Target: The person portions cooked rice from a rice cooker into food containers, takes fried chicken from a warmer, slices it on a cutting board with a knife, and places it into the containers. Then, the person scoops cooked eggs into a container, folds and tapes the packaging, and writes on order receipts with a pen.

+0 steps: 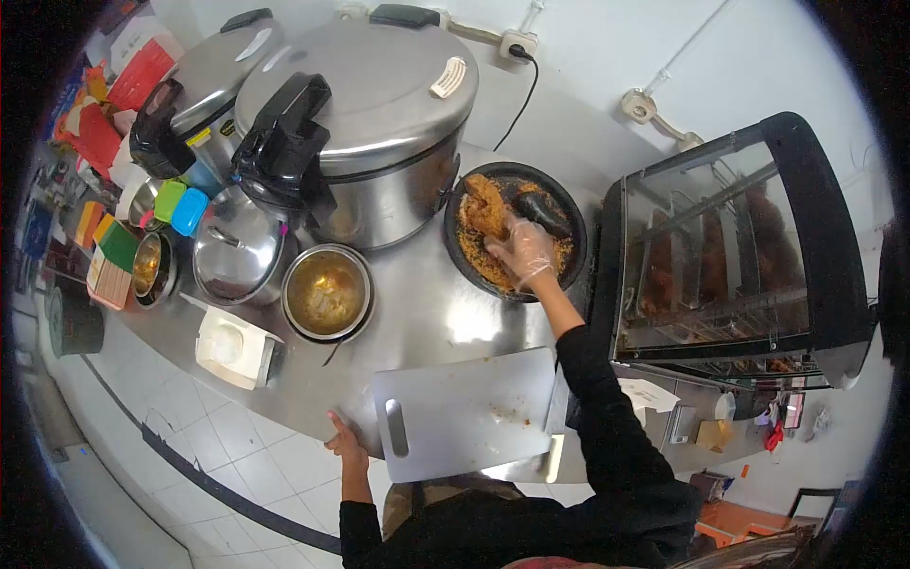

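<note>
R hand (524, 254) in a clear plastic glove (533, 245) – prob. for hygiene – is on the fried chicken (484, 206) in the black stone mortar (577, 232); can't tell if fingers grip or just press. Pestle (542, 214) lies inside too, just right of those fingers, maybe set aside for room. L hand (348, 443), bare & empty w/ fingers loosely apart, is by the counter (408, 332) edge – white cutting board (455, 408) just right of it, handle slot (395, 428) facing it, prob. for easy grabbing.
</note>
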Action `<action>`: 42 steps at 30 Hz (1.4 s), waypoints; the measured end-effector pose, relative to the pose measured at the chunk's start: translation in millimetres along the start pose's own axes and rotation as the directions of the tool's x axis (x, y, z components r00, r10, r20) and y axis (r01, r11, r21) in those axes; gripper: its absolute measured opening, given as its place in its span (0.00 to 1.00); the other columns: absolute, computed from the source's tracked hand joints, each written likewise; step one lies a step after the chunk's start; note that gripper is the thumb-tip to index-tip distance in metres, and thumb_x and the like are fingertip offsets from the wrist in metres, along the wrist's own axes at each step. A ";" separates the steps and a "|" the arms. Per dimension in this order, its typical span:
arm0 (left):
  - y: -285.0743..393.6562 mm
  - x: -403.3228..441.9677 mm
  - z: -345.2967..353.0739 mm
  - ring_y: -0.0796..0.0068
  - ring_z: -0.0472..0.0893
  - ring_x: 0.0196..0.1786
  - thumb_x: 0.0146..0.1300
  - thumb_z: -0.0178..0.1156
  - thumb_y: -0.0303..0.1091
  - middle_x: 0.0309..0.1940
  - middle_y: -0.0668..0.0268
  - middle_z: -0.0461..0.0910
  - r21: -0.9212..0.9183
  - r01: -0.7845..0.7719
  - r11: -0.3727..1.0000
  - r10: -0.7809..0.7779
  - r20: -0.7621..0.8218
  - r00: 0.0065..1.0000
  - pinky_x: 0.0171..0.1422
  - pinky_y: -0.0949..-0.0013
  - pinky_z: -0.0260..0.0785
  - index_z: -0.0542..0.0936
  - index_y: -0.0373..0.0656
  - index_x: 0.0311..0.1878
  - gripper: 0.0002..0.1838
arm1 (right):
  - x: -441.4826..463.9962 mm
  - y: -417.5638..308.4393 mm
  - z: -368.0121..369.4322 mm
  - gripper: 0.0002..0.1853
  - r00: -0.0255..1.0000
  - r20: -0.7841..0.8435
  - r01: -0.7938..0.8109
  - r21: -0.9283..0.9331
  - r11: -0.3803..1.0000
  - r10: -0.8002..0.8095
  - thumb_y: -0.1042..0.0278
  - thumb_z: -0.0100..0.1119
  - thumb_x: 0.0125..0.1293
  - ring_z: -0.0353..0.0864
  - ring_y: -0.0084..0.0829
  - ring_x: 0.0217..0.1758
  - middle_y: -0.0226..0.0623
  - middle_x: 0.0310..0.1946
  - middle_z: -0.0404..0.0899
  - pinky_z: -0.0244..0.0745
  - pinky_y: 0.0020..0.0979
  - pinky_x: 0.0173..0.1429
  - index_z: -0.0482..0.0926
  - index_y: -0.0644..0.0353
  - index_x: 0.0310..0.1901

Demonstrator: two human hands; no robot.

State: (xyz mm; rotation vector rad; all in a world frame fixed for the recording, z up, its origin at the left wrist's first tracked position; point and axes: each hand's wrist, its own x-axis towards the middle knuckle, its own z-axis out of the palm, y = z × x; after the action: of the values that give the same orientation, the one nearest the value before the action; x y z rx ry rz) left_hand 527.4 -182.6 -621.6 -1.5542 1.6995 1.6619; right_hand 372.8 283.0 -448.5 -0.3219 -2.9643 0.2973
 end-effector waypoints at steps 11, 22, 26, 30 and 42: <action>0.9 -4.5 4.8 0.55 0.65 0.65 0.43 0.60 0.76 0.68 0.52 0.52 -0.040 -0.069 0.997 0.066 -0.077 0.995 0.63 0.47 0.65 0.24 0.40 0.69 0.72 | 21.8 39.8 57.4 0.25 0.971 0.019 -0.179 0.716 0.674 0.238 0.65 0.69 0.50 0.80 0.41 0.41 0.44 0.38 0.81 0.74 0.35 0.50 0.74 0.58 0.50; -1.5 -0.2 -6.3 0.56 0.60 0.68 0.42 0.66 0.70 0.69 0.48 0.46 -0.070 -0.104 0.992 0.104 -0.006 0.995 0.68 0.53 0.60 0.30 0.43 0.71 0.69 | 51.7 100.6 14.7 0.43 0.968 0.225 -0.011 -0.411 0.911 0.113 0.55 0.63 0.57 0.80 0.42 0.41 0.44 0.36 0.80 0.73 0.43 0.50 0.50 0.49 0.71; -7.9 2.3 2.9 0.55 0.65 0.65 0.45 0.56 0.78 0.67 0.48 0.53 -0.014 -0.156 0.988 0.155 -0.063 0.986 0.67 0.57 0.63 0.33 0.32 0.69 0.69 | 56.7 129.8 38.0 0.44 0.996 0.053 0.088 -0.333 0.939 -0.074 0.51 0.63 0.58 0.82 0.40 0.37 0.43 0.31 0.80 0.76 0.38 0.45 0.49 0.50 0.72; 3.1 -13.7 1.5 0.54 0.62 0.67 0.42 0.58 0.77 0.69 0.45 0.50 0.130 -0.114 0.985 0.127 -0.099 0.987 0.67 0.54 0.62 0.31 0.32 0.70 0.72 | 35.2 120.9 28.7 0.36 0.930 0.293 -0.368 0.727 0.579 0.223 0.45 0.58 0.61 0.83 0.37 0.34 0.40 0.28 0.80 0.79 0.36 0.40 0.60 0.60 0.62; -2.8 -8.6 3.9 0.47 0.49 0.71 0.44 0.61 0.74 0.68 0.40 0.38 0.067 -0.135 0.989 0.140 -0.088 0.986 0.71 0.49 0.51 0.26 0.41 0.70 0.71 | -14.4 -15.9 -38.7 0.37 0.977 -0.131 -0.122 0.305 0.945 0.168 0.48 0.60 0.61 0.81 0.43 0.49 0.49 0.53 0.77 0.77 0.39 0.50 0.57 0.45 0.70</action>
State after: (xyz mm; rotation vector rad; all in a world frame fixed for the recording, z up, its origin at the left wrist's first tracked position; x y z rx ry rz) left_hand 531.2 -174.5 -617.3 -1.5387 1.9262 1.6081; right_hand 389.9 271.5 -409.3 -0.5009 -2.6947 0.6912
